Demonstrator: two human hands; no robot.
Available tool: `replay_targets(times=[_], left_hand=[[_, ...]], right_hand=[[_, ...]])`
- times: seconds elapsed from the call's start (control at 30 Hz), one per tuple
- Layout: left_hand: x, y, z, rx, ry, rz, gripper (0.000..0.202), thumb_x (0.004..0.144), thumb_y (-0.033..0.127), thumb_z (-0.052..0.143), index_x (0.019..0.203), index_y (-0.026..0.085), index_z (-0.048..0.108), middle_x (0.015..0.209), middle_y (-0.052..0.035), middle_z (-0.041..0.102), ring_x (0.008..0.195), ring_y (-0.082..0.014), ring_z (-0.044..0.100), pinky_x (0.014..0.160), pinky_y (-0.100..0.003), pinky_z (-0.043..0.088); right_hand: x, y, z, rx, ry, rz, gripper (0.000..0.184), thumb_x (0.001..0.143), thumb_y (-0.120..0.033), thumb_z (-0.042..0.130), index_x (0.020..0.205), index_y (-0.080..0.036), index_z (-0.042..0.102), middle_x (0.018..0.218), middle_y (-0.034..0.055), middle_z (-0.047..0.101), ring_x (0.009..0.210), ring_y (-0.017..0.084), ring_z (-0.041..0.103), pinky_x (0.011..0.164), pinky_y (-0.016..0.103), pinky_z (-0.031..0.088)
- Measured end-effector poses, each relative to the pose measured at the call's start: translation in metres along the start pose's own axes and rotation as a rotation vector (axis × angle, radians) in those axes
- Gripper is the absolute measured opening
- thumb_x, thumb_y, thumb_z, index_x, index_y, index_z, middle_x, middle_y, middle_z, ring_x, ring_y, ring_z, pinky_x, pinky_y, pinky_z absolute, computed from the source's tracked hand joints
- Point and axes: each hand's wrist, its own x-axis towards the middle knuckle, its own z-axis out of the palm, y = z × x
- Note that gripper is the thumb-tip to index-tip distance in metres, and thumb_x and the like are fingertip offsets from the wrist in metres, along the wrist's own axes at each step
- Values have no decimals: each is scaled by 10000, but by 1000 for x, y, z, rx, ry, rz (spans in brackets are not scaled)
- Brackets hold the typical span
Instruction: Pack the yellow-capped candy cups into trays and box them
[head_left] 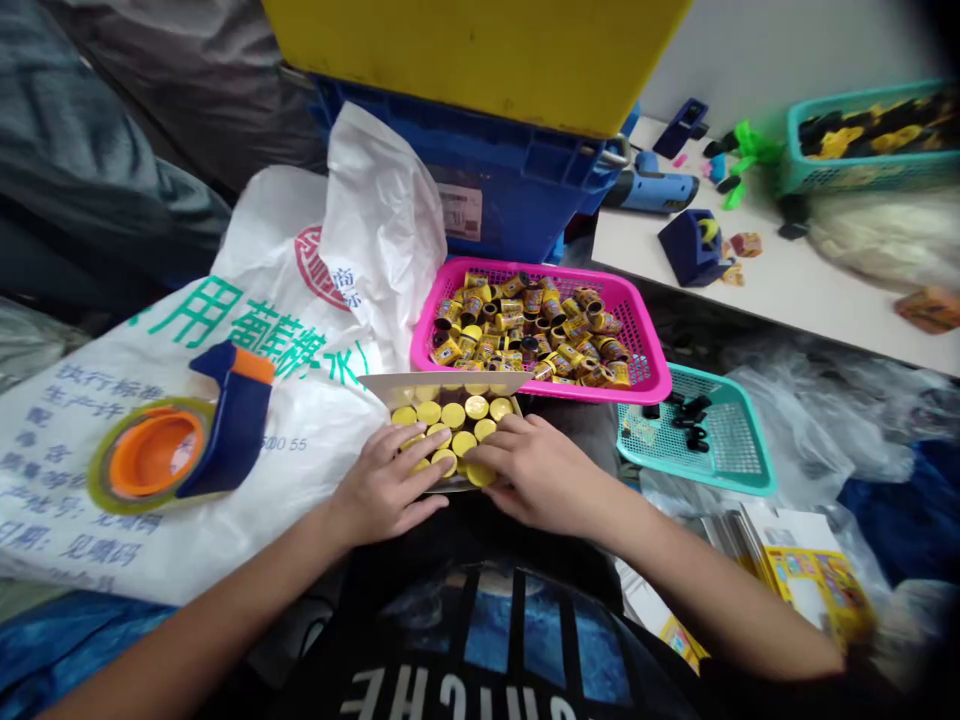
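Note:
Both my hands lie flat over a block of small canisters with round yellow caps [465, 425], packed upright in a shallow cardboard box whose pale flap [442, 386] stands up at the far side. My left hand [390, 483] presses on the near left caps with its fingers spread. My right hand [529, 470] rests on the near right caps, its fingertips close to my left hand. The box's near part is hidden under my hands. Just beyond the flap, a pink plastic basket [645, 350] holds several loose yellow-and-black canisters.
A tape dispenser with an orange core [236, 420] lies on a white printed sack [90, 480] to my left. A teal mesh tray [731, 450] sits to the right, with printed cards [817, 585] nearer me. A blue crate [510, 190] stands ahead.

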Motion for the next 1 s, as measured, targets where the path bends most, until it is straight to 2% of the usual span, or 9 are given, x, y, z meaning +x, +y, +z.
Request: replay_targets(times=[0.23, 0.33, 0.4, 0.5, 0.6, 0.67, 0.73, 0.9, 1.0], left_hand=[[-7, -8, 7, -97, 53, 15, 247, 830, 177, 723, 1069, 233, 694, 1127, -66, 744, 1143, -286, 580, 981, -462, 460], [-5, -8, 6, -120, 74, 60, 182, 856, 144, 688, 1025, 214, 682, 1064, -46, 761, 1081, -253, 611, 959, -434, 474], [-4, -8, 4, -134, 76, 69, 136, 872, 141, 669, 992, 205, 671, 1063, -44, 763, 1055, -241, 623, 948, -421, 484], [-1, -6, 3, -127, 65, 63, 107, 896, 166, 630, 995, 184, 665, 1033, -65, 757, 1037, -247, 633, 947, -421, 485], [6, -1, 2, -109, 55, 67, 211, 904, 181, 592, 1103, 182, 663, 1052, -75, 750, 1059, -256, 631, 985, -433, 464], [13, 4, 2, -107, 37, 97, 291, 903, 175, 582, 1187, 192, 645, 1140, -70, 741, 1098, -256, 616, 1014, -430, 444], [21, 8, 1, -107, -35, 145, 344, 906, 179, 577, 1248, 183, 621, 1239, -65, 714, 1147, -260, 599, 1020, -421, 436], [32, 9, 2, -138, -155, 166, 318, 909, 181, 580, 1220, 155, 643, 1226, -81, 719, 1112, -264, 633, 957, -407, 483], [31, 5, 1, -152, -135, 155, 296, 911, 170, 584, 1197, 163, 660, 1177, -89, 738, 1056, -257, 653, 894, -384, 518]], right_hand=[[17, 13, 18, -86, -24, -50, 444, 882, -245, 694, 1322, -260, 641, 1208, 139, 602, 1142, 323, 457, 959, 483, 372], [6, 14, -4, 33, -78, -100, 480, 848, -245, 738, 1318, -245, 637, 1270, 136, 592, 1179, 320, 483, 993, 494, 386], [-1, 24, -27, 206, -117, -117, 323, 901, -295, 684, 1215, -214, 684, 1195, 100, 650, 1100, 256, 567, 963, 411, 434], [4, 59, -57, 225, -17, 144, 282, 1015, -322, 480, 1037, -164, 712, 934, 63, 710, 838, 178, 643, 788, 300, 484], [31, 102, -61, -77, 82, 427, 270, 951, -127, 497, 1152, -126, 677, 1093, 131, 704, 996, 227, 645, 877, 328, 473], [52, 123, -51, -161, 44, 429, 442, 838, -2, 567, 1256, -127, 637, 1302, 160, 632, 1204, 262, 570, 997, 344, 431], [67, 132, -38, -158, -6, 398, 478, 793, 38, 584, 1239, -120, 651, 1330, 170, 619, 1253, 277, 544, 1026, 347, 420], [80, 132, -28, -135, -45, 523, 388, 755, 26, 608, 1129, -43, 683, 1167, 260, 679, 1086, 340, 650, 939, 418, 483], [73, 133, -43, -32, -71, 587, 270, 684, -45, 707, 951, -77, 727, 920, 196, 734, 903, 331, 695, 842, 407, 525]])
